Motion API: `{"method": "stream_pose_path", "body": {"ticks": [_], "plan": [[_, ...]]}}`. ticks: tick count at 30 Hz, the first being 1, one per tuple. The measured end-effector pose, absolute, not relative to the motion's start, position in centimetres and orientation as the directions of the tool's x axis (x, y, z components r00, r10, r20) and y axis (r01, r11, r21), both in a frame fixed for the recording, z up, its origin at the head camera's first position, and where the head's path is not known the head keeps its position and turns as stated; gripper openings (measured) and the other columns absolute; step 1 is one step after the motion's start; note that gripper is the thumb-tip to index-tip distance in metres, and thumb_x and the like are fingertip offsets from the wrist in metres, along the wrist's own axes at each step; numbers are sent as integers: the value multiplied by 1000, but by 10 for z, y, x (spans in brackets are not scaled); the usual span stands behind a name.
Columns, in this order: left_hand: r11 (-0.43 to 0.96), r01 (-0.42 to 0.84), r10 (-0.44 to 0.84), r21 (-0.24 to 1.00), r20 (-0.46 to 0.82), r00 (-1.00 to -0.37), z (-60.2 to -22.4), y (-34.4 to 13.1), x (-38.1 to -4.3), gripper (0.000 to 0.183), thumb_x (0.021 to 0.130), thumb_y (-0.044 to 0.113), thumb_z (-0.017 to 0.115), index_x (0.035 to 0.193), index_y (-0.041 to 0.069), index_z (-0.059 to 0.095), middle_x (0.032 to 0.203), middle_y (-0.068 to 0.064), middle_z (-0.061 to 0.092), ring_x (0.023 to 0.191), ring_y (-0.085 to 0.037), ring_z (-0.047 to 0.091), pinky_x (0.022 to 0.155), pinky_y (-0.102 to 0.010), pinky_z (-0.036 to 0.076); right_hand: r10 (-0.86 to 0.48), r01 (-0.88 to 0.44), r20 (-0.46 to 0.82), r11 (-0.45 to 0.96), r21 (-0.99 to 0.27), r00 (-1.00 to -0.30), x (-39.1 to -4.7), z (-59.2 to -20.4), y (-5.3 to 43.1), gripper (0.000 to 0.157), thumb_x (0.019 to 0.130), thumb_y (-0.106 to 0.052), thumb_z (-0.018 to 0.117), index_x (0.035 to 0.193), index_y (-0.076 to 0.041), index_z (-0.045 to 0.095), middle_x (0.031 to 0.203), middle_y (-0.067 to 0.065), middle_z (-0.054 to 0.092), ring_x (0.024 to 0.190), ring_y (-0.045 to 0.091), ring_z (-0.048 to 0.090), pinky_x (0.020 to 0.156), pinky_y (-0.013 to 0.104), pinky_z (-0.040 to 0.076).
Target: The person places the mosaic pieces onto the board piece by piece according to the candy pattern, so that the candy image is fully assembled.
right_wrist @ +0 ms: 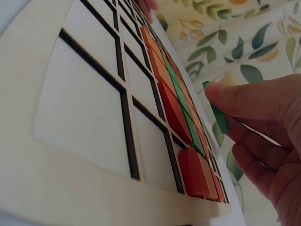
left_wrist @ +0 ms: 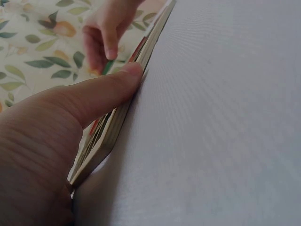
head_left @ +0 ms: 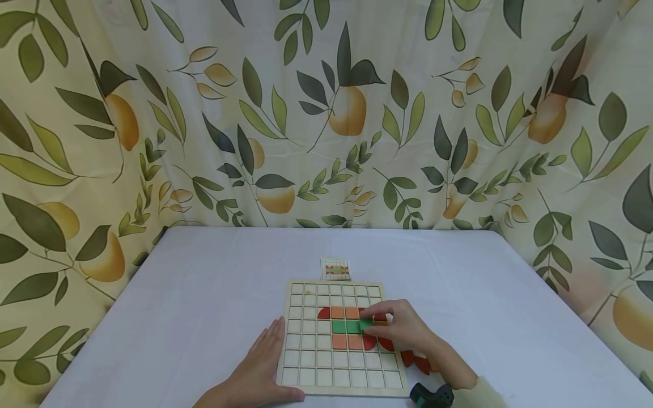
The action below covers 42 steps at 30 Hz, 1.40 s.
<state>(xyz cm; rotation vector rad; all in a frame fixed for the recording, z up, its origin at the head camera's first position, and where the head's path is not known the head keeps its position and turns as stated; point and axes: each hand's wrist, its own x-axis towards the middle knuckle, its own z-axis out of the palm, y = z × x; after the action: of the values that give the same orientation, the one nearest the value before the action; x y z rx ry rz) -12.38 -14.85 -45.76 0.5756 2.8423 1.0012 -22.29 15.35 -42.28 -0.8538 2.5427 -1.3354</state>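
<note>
A wooden grid board (head_left: 316, 391) lies on the table, with orange tiles (head_left: 339, 341), green tiles (head_left: 346, 327) and red rounded tiles (head_left: 323, 313) set in its cells. Above the right part of this pattern, my right hand (head_left: 403, 326) pinches a green square tile (right_wrist: 216, 110) between thumb and fingertips. The right wrist view shows that tile held clear of the board. My left hand (head_left: 260, 362) rests along the board's left edge with straight fingers, its thumb (left_wrist: 108, 92) lying at the front edge.
Behind the board sits a small pattern card (head_left: 335, 269). Loose red pieces (head_left: 420, 364) lie right of the board, partly under the right forearm. A black device (head_left: 431, 395) is at the right wrist. A leaf-and-fruit print curtain (head_left: 326, 113) surrounds the white table (head_left: 224, 283).
</note>
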Motion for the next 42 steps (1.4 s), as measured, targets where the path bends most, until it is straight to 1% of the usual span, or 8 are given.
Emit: {"method": "stream_pose_path", "body": {"ticks": [3, 7, 9, 16, 22, 30, 36, 42], "plan": [[717, 325, 371, 616, 56, -927, -458, -149, -124, 129, 62, 73, 63, 144, -6, 4, 151, -18, 7, 138, -29, 2, 108, -31, -4, -548, -417, 126, 448, -791, -827, -222, -423, 150, 26, 77, -22, 76, 100, -10, 72, 100, -2, 67, 99, 19, 58, 89, 48, 43], [726, 334, 376, 602, 59, -925, -457, -149, -123, 130, 61, 74, 63, 144, -7, 4, 151, -20, 8, 138, -30, 3, 108, -46, 5, -553, -444, 150, 448, -776, -819, -222, -422, 148, 26, 77, -22, 76, 100, -10, 72, 98, -4, 68, 96, 16, 59, 87, 44, 46], [728, 337, 378, 597, 59, -924, -457, -149, -123, 130, 62, 74, 62, 143, -8, 4, 151, -20, 8, 138, -30, 3, 107, -49, 7, -564, -461, 167, 432, -775, -809, -223, -423, 146, 26, 77, -21, 75, 100, -10, 72, 97, -4, 68, 94, 15, 59, 85, 42, 47], [729, 342, 380, 592, 65, -923, -457, -150, -123, 129, 63, 74, 62, 143, -8, 5, 150, -20, 9, 138, -30, 4, 107, -48, 7, -609, -522, 234, 350, -778, -758, -226, -424, 137, 26, 78, -19, 74, 101, -7, 71, 96, -2, 68, 91, 16, 60, 83, 38, 49], [731, 335, 377, 595, 58, -924, -458, -149, -123, 129, 63, 74, 62, 144, -7, 4, 151, -19, 8, 138, -29, 3, 108, -47, 7, -608, -529, 243, 349, -773, -756, -226, -426, 130, 26, 77, -16, 75, 102, -7, 71, 99, 0, 68, 90, 15, 60, 78, 36, 50], [730, 327, 375, 600, 48, -926, -457, -149, -123, 128, 63, 73, 62, 144, -7, 3, 151, -19, 8, 138, -30, 2, 107, -50, 7, -609, -510, 234, 331, -794, -758, -228, -429, 123, 24, 77, -9, 74, 101, -5, 71, 97, 3, 68, 88, 22, 60, 82, 43, 48], [735, 324, 377, 596, 38, -925, -457, -149, -124, 129, 63, 75, 62, 144, -6, 3, 151, -18, 8, 138, -29, 3, 108, -47, 7, -624, -532, 242, 331, -779, -743, -229, -432, 115, 23, 77, -16, 75, 98, -7, 71, 95, -4, 68, 91, 14, 61, 81, 33, 49], [750, 303, 365, 588, 15, -931, -456, -148, -125, 129, 61, 75, 61, 145, -4, 4, 152, -15, 8, 138, -26, 3, 108, -47, 7, -619, -531, 233, 354, -770, -750, -229, -432, 109, 23, 77, -18, 75, 98, -10, 72, 95, -5, 68, 93, 14, 61, 80, 30, 49]]}}
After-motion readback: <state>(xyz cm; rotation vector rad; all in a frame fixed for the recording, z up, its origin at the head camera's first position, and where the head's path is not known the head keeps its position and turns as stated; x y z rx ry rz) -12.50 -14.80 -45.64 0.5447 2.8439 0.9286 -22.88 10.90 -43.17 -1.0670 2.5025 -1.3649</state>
